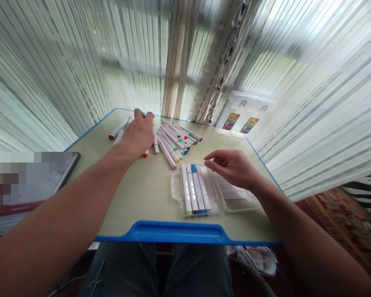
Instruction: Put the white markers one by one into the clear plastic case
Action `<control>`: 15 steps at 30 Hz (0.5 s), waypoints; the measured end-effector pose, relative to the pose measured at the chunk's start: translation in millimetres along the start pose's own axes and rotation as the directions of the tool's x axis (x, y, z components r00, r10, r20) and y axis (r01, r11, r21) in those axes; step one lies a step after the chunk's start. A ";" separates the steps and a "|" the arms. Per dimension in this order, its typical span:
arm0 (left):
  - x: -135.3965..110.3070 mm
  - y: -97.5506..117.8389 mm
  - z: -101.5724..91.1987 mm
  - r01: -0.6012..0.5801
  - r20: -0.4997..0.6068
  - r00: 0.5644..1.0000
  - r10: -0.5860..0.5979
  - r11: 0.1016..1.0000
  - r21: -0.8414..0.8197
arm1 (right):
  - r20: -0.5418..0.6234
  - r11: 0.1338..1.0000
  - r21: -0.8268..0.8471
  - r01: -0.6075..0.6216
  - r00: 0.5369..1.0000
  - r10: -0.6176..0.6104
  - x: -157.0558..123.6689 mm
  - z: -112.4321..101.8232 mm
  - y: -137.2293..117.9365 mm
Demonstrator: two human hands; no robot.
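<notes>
My left hand (139, 130) reaches over the left part of a loose spread of white markers (168, 144) with coloured ends. Its fingers bend down toward the table; their tips are hidden, so any grip on a marker is out of sight. A red-ended marker (118, 128) lies left of that hand. My right hand (230, 167) hovers above the hinge side of an opened clear plastic case (218, 208), thumb and index finger apart, nothing visible between them. Several markers stand side by side in the case's left half, among them a blue-capped marker (198, 189).
The pale folding table (136, 198) has a blue rim with a blue tray groove (177, 232) at the front. A clear plastic sleeve (244, 113) with two labels stands at the back right. String curtains (136, 53) hang behind. A dark-edged, partly blurred object (69, 169) is at left.
</notes>
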State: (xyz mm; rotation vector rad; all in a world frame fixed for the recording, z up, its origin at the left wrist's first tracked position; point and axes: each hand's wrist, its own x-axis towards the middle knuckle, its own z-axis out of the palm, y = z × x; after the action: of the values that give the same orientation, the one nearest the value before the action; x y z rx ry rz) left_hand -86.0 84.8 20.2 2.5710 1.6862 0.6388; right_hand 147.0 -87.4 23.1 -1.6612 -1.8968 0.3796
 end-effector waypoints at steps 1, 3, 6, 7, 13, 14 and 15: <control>0.2 -0.4 -1.0 0.012 -0.020 1.000 -0.012 1.000 -0.006 | 0.001 1.000 0.002 0.000 1.000 0.000 0.1 -0.1 -0.2; 1.3 -1.5 -2.5 0.024 -0.065 0.998 -0.026 0.999 -0.030 | 0.002 1.000 0.002 0.000 1.000 0.000 0.2 -0.3 -1.0; 3.1 -0.6 -2.6 -0.004 -0.168 0.986 -0.017 0.992 -0.126 | -0.006 1.000 -0.007 -0.005 1.000 0.005 0.6 -0.5 -2.1; 2.9 1.6 -2.2 -0.035 -0.202 0.979 -0.001 0.985 -0.171 | -0.016 1.000 -0.010 -0.014 1.000 0.014 0.9 -0.5 -1.9; -17.3 39.8 0.2 -0.387 -0.296 0.914 0.279 0.817 -0.427 | -0.171 0.975 0.142 -0.172 0.966 0.195 5.6 -2.0 8.0; -22.4 47.0 0.5 -0.433 -0.291 0.899 0.328 0.773 -0.464 | -0.188 0.955 0.221 -0.198 0.952 0.241 6.8 -2.5 9.7; -27.0 53.2 0.8 -0.467 -0.289 0.884 0.368 0.728 -0.502 | -0.194 0.925 0.308 -0.222 0.937 0.289 8.0 -3.1 11.0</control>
State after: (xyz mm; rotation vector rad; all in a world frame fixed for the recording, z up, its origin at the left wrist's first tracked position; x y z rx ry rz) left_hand -48.2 38.7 22.2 2.4777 0.7280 1.1924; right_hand 157.3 -78.1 21.2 -1.6796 -1.3828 0.5077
